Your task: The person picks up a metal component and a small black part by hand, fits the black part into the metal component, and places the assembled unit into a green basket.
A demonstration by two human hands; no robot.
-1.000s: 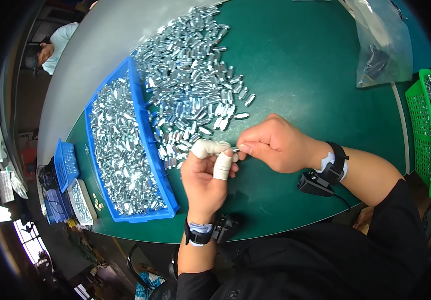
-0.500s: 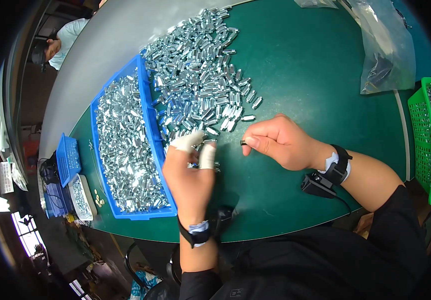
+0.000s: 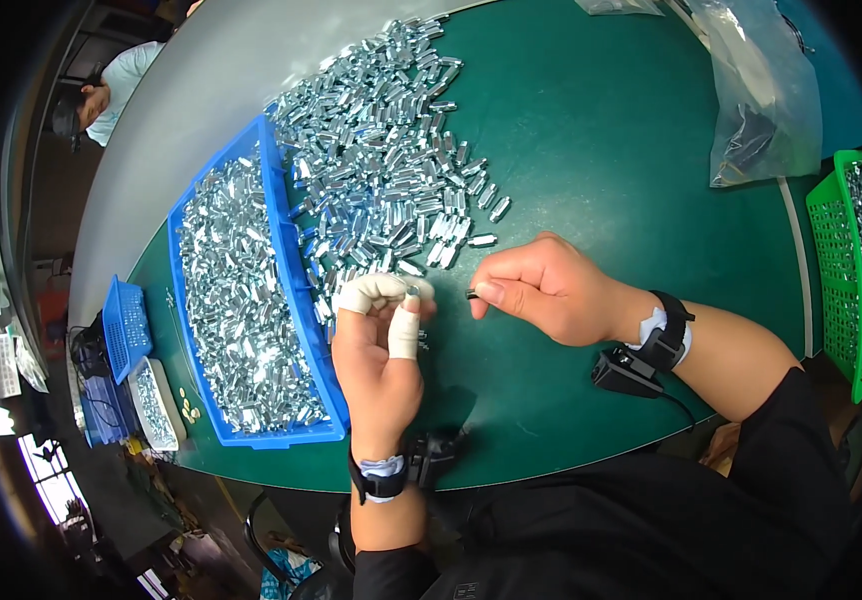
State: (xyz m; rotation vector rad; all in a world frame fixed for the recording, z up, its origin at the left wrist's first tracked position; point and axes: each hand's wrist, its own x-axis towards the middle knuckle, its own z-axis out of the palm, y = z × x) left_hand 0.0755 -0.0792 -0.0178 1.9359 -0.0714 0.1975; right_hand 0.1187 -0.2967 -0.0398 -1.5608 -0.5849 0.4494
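Observation:
Taped thumb and forefinger of my left hand pinch a small shiny metal fitting, mostly hidden between the fingertips. Just to the right, my right hand is closed, with a small dark piece poking out between thumb and forefinger; its kind is too small to make out. The two hands are apart, both above the green table. Beyond them spreads a loose pile of silvery hexagonal metal fittings. A few more fittings lie beside the left fingers, partly covered.
A blue tray full of metal fittings stands left of my left hand. Further left are a small blue basket and a white tray. At right are a clear plastic bag and a green basket. Another person is at far left.
My left fingers have come together on a metal fitting near the pile's near edge. My right hand keeps its pinch, and the whole view has shifted slightly.

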